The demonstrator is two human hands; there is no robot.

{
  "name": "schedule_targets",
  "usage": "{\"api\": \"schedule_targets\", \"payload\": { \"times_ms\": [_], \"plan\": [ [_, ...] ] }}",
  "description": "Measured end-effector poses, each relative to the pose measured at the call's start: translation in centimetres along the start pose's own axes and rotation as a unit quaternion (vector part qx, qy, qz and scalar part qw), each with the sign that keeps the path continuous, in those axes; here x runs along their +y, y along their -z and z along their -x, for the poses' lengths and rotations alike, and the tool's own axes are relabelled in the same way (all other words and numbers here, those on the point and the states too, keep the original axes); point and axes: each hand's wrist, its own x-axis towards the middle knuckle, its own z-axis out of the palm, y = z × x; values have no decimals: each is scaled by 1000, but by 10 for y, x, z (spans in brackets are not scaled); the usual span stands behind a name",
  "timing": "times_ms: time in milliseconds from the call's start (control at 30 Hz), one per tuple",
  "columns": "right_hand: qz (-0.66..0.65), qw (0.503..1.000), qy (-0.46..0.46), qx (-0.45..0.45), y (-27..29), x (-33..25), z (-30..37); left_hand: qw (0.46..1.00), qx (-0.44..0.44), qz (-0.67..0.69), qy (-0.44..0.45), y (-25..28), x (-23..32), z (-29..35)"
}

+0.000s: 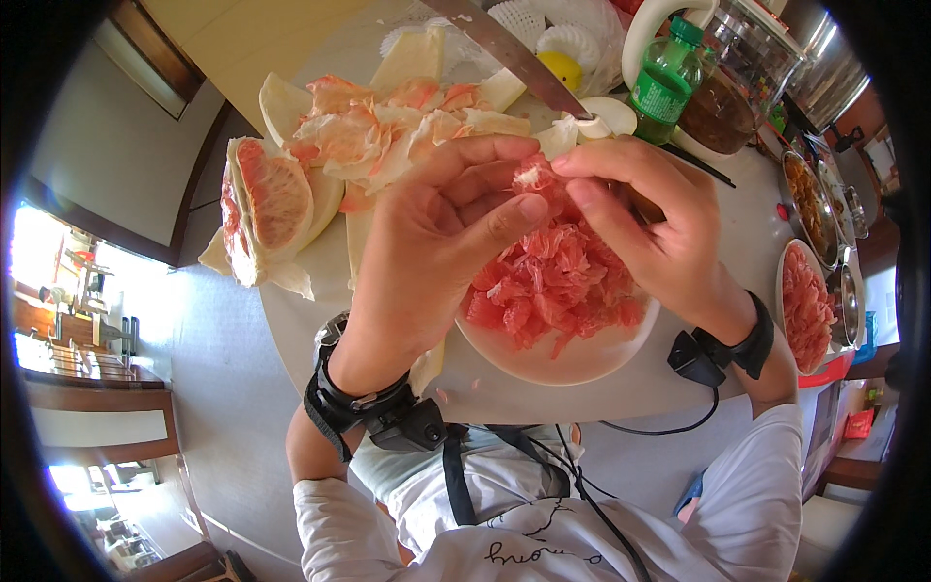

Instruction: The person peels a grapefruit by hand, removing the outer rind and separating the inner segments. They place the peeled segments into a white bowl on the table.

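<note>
Above a white bowl, both of my hands meet at a small piece of pink pomelo flesh with a whitish bit on it. My left hand is closed on it between thumb and fingers. My right hand pinches at its right side with thumb and forefinger. Loose pink pomelo pulp is heaped in the bowl. Left of my left hand stands a partly peeled chunk of pomelo, its segments exposed. Thin membranes and thick pale rind pieces lie in a pile beyond it.
Across the far side lies a knife, near a yellow fruit and white foam netting. A green bottle and a glass pitcher of brown liquid stand far right. A plate of pink pulp and several metal bowls line the right.
</note>
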Motion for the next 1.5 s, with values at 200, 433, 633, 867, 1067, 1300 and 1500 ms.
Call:
{"api": "schedule_targets", "payload": {
  "times_ms": [200, 433, 633, 867, 1067, 1300, 1500],
  "plan": [
    [-117, 991, -28, -56, 12, -5, 2, 999, -4, -17, -41, 2, 0, 1],
    [-41, 983, 147, -97, 13, 9, 3, 997, -25, -12, -74, 7, -3, 0],
    [60, 980, 160, -100, 19, 10, 3, 996, -35, 2, -87, 8, -5, -1],
    [59, 983, 124, -121, 21, 13, 2, 993, 1, -101, -67, 6, -2, 3],
    [28, 986, 112, -121, 21, 17, 3, 977, 17, -190, -93, 7, -1, 4],
    [-11, 991, 89, -103, 15, 24, 8, 976, 32, -201, -72, 11, -2, 5],
    [-36, 992, 79, -92, 8, 25, 10, 945, 61, -307, -95, 9, -1, 6]
  ]
}}
